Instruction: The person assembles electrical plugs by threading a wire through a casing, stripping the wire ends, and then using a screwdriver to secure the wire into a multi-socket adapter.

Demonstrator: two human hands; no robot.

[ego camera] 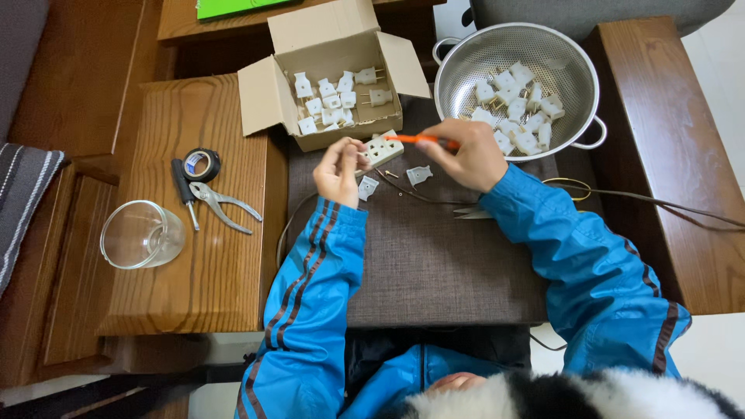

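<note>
**Both hands busy on a white socket block over the grey mat**

Hands meet just in front of the cardboard box [330, 74], which serves as the landmark for everything else. The left hand [339, 172] is closed around one end of a white socket block [383, 149], thumb and fingertips pinching it, so the block hangs just below the box's front wall. The right hand [466, 155] is closed on an orange-handled screwdriver [419, 139], whose tip points left toward the block; whether the tip touches it cannot be told.

Below the box, on the grey mat [434, 264], two loose white cover pieces [419, 175] lie just beside the hands, with a small brass screw between them. A thin dark cable [660, 203] runs off to the right of the box, across the mat and onto the wooden counter [202, 256].

Inside the box sit several white plugs with brass prongs. To the box's right, touching distance from the right hand, stands a metal colander [481, 46] holding more white plugs. Left of the box, on the counter, lie a roll of black tape [202, 164], a small black screwdriver [185, 192], pliers [221, 203] and, farther left, a clear glass [141, 234] on its side.
</note>
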